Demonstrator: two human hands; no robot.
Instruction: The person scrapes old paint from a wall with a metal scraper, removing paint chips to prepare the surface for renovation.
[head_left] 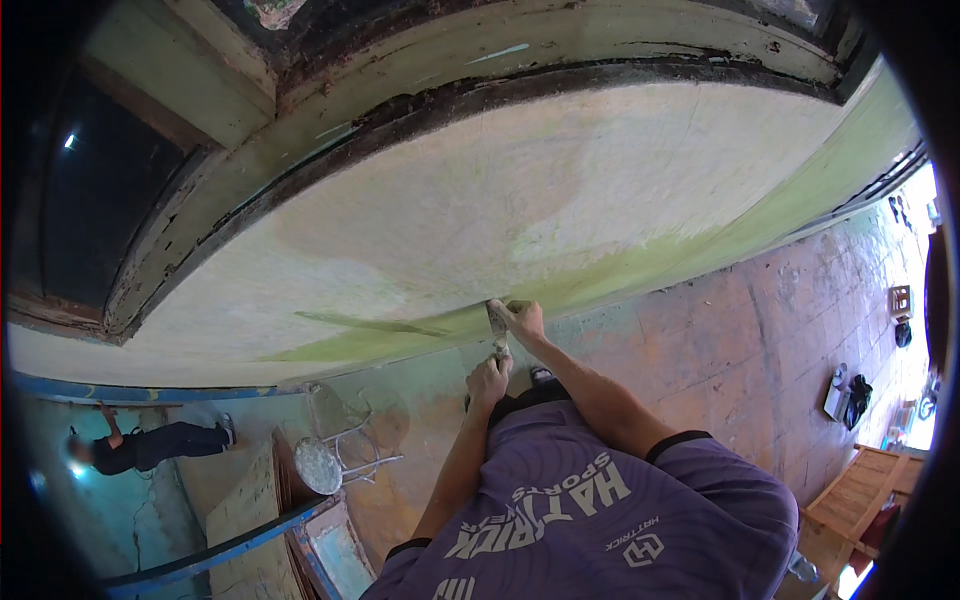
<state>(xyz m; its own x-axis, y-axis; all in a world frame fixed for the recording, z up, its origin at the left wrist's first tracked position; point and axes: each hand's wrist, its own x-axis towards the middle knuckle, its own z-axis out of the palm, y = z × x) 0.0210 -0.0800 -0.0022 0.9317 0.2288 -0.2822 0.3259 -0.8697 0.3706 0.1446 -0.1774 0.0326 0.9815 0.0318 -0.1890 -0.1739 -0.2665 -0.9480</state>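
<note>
A paint scraper (497,322) is upright in front of me, its blade end against the lower part of the wall (600,165). Closed round its handle is my left hand (488,380). Higher up, my right hand (524,318) grips the scraper near the blade, its thumb and fingers bent against it. The wall is pale and whitish over most of its face, with green paint (580,270) along the lower band. A darker green streak (375,323) runs left of the blade. Where exactly the blade edge meets the wall is hidden by my fingers.
A worn window frame (480,65) runs above the wall. At the left, another person (160,445) stands by a blue-green wall. A round-topped metal stool (318,466) stands lower left, wooden furniture (860,490) lower right. Bags (857,400) lie on the tiled floor (690,350).
</note>
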